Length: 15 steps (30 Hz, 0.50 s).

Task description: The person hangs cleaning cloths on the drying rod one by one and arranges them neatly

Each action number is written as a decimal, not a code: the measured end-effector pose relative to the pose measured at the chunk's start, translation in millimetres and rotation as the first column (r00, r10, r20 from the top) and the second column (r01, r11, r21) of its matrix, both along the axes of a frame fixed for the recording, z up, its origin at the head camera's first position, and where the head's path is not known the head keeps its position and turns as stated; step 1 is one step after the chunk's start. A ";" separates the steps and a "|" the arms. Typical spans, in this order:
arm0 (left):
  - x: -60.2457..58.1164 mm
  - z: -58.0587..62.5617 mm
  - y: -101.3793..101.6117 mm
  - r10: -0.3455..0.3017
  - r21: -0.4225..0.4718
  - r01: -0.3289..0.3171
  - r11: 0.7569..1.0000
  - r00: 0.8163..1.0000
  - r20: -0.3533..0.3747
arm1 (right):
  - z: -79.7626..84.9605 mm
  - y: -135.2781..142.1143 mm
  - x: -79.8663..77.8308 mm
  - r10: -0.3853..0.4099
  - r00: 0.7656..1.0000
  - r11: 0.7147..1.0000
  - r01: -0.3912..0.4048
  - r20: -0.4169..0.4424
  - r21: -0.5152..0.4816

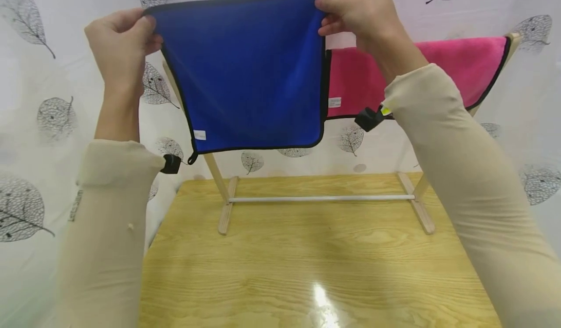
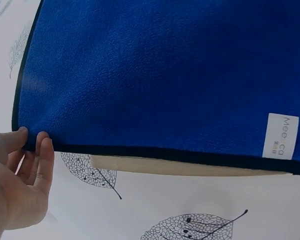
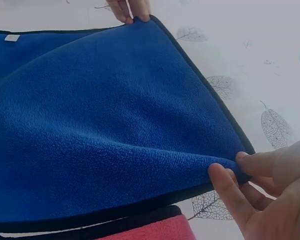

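A blue towel [image 1: 241, 74] with black edging hangs spread out between both hands, in front of the left part of a wooden rack. My left hand [image 1: 122, 45] pinches its upper left corner, and the left wrist view shows thumb and fingers on that corner beside a white label [image 2: 281, 136]. The upper right corner is pinched by my right hand [image 1: 361, 13], with the cloth creased toward those fingers in the right wrist view. A pink towel [image 1: 460, 65] with black edging hangs over the rack at the right, partly behind my right forearm. The blue towel hides the rack's left top.
The rack's wooden feet [image 1: 225, 216] stand on a wood-grain table [image 1: 307, 250], joined low down by a white rod [image 1: 320, 199]. Behind it hangs a white curtain [image 1: 57, 74] printed with leaves. A small black loop [image 1: 192, 158] dangles from the blue towel's lower left corner.
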<state>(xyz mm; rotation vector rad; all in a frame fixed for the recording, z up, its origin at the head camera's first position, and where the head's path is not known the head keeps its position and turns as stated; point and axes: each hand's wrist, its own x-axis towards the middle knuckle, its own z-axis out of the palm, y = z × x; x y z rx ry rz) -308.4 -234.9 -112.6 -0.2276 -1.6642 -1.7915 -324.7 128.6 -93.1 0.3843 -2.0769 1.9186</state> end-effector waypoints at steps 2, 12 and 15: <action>-1.4 1.7 1.3 0.009 -0.007 -0.009 1.000 1.000 -0.008 | 1.8 0.1 -1.0 -0.003 1.000 1.000 0.003 -0.002 -0.024; -8.2 6.1 3.6 0.095 -0.138 -0.087 0.987 0.994 0.053 | -4.5 1.6 -11.7 0.034 0.999 0.994 -0.036 -0.016 -0.102; -12.1 3.7 2.4 0.109 -0.160 -0.095 0.983 0.991 0.081 | -7.4 0.9 -15.3 0.030 0.999 0.995 -0.027 0.028 -0.093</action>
